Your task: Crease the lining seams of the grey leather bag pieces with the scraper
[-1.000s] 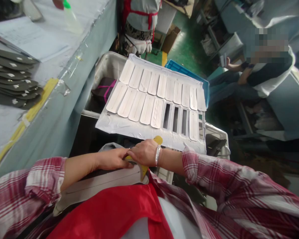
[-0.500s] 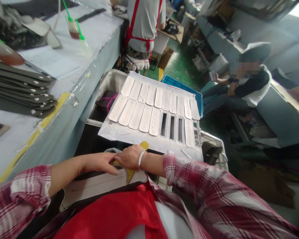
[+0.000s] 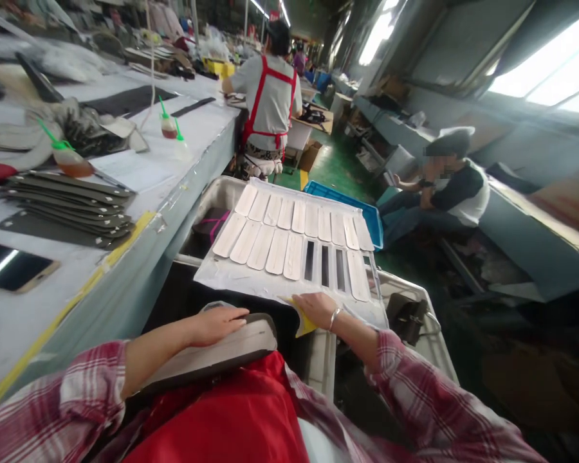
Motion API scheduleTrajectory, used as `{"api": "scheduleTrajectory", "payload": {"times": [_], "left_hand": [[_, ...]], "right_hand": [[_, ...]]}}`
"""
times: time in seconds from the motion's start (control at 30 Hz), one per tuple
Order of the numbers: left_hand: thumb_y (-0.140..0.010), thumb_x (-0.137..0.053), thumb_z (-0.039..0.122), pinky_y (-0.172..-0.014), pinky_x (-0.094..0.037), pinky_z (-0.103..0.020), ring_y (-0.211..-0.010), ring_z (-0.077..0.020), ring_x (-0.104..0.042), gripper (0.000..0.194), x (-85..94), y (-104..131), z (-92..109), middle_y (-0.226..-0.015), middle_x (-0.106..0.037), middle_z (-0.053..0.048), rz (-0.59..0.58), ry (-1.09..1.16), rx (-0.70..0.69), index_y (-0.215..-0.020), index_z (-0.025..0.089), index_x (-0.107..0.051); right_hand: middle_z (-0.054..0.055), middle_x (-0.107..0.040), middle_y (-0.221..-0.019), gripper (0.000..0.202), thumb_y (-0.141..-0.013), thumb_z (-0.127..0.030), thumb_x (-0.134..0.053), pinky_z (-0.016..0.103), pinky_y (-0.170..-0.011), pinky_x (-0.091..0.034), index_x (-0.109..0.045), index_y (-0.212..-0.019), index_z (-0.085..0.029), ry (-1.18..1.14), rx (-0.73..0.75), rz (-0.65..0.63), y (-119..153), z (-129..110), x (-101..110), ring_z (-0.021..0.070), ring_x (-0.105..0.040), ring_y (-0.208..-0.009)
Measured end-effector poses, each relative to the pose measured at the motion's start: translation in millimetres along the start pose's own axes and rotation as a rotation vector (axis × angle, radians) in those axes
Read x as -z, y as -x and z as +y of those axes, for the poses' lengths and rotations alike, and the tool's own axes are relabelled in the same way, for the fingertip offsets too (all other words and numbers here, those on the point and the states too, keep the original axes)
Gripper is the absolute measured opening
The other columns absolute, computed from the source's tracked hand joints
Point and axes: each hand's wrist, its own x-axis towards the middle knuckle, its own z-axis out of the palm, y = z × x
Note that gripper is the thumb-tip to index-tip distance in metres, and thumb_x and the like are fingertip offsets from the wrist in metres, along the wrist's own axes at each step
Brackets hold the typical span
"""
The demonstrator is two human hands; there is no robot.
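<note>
On my lap lies a dark-edged panel (image 3: 207,350) with a long pale face, tilted towards me. My left hand (image 3: 217,326) lies over its upper edge with the fingers stretched out. Farther right, my right hand (image 3: 318,308) is closed on a curled yellow strip (image 3: 305,323), apart from the panel and by the front edge of the white board (image 3: 251,284). Pale rounded strips (image 3: 273,247) lie on that board in two rows. Dark slots show between bars in the front row, where strips are absent.
White crates (image 3: 427,292) stand under the board, with a blue crate (image 3: 371,225) behind. The bench at left bears stacked dark panels (image 3: 72,209), a phone (image 3: 17,267) and glue bottles (image 3: 70,157). One person (image 3: 270,96) stands ahead; another person (image 3: 444,180) sits at right.
My right hand has moved right, away from my left hand and the panel, taking the yellow strip with it. My left hand stays on the panel. The view has tipped upward.
</note>
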Motion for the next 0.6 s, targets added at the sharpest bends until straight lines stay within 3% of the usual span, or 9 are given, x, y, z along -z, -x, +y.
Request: {"api": "scheduleTrajectory", "payload": {"times": [0.13,0.2,0.27,0.37,0.43,0.6], "left_hand": [[-0.075,-0.044,0.063,-0.105,-0.023,-0.04,-0.129,-0.0284,-0.03,0.085,-25.7,0.5,12.2,-0.142,-0.029,-0.018,0.091,-0.23,-0.022,-0.137,0.008,-0.027],[-0.065,-0.052,0.068,-0.106,-0.021,-0.043,-0.131,-0.0312,-0.025,0.102,-40.4,2.0,17.3,-0.144,-0.022,-0.02,0.152,-0.347,-0.033,-0.139,0.006,-0.021],[-0.059,-0.054,0.072,-0.105,-0.018,-0.047,-0.132,-0.0334,-0.021,0.11,-54.2,2.0,21.2,-0.145,-0.018,-0.02,0.219,-0.44,-0.019,-0.14,0.006,-0.019],[-0.06,-0.052,0.072,-0.105,-0.015,-0.049,-0.132,-0.0341,-0.02,0.108,-69.0,-0.1,25.0,-0.146,-0.017,-0.02,0.319,-0.538,0.018,-0.14,0.008,-0.018],[-0.063,-0.051,0.069,-0.105,-0.015,-0.048,-0.131,-0.0333,-0.022,0.103,-73.5,-1.0,26.7,-0.145,-0.018,-0.019,0.357,-0.588,0.027,-0.14,0.008,-0.019],[-0.069,-0.055,0.055,-0.103,-0.02,-0.044,-0.128,-0.0326,-0.028,0.089,-73.6,1.0,30.8,-0.144,-0.023,-0.018,0.386,-0.663,0.022,-0.139,0.009,-0.026]], "right_hand": [[0.01,-0.063,-0.083,0.057,-0.093,-0.047,-0.016,0.031,-0.072,-0.044,-0.061,-0.083,-0.013,-0.216,-0.017,-0.068,17.4,-1.3,-25.1,0.019,-0.059,-0.079],[0.006,-0.062,-0.074,0.06,-0.092,-0.051,-0.013,0.028,-0.064,-0.046,-0.058,-0.08,-0.015,-0.316,-0.023,-0.119,25.9,-2.0,-30.4,0.0154,-0.058,-0.068],[0.001,-0.057,-0.064,0.053,-0.09,-0.056,-0.019,0.026,-0.054,-0.046,-0.053,-0.081,-0.016,-0.565,-0.05,-0.243,34.4,-1.8,-33.4,0.013,-0.055,-0.055],[-0.002,-0.056,-0.066,0.037,-0.08,-0.053,-0.05,0.022,-0.047,-0.044,-0.046,-0.085,-0.017,-1.002,-0.008,-0.481,44.5,-1.8,-37.1,0.0107,-0.054,-0.052],[-0.001,-0.057,-0.073,0.037,-0.072,-0.046,-0.063,0.019,-0.048,-0.043,-0.045,-0.086,-0.016,-1.096,0.099,-0.568,47.6,-3.1,-38.7,0.0091,-0.055,-0.055],[-0.005,-0.054,-0.072,0.028,-0.081,-0.041,-0.055,0.018,-0.045,-0.042,-0.039,-0.091,-0.02,-1.049,0.165,-0.635,43.0,-9.2,-39.3,0.0067,-0.053,-0.048]]}}
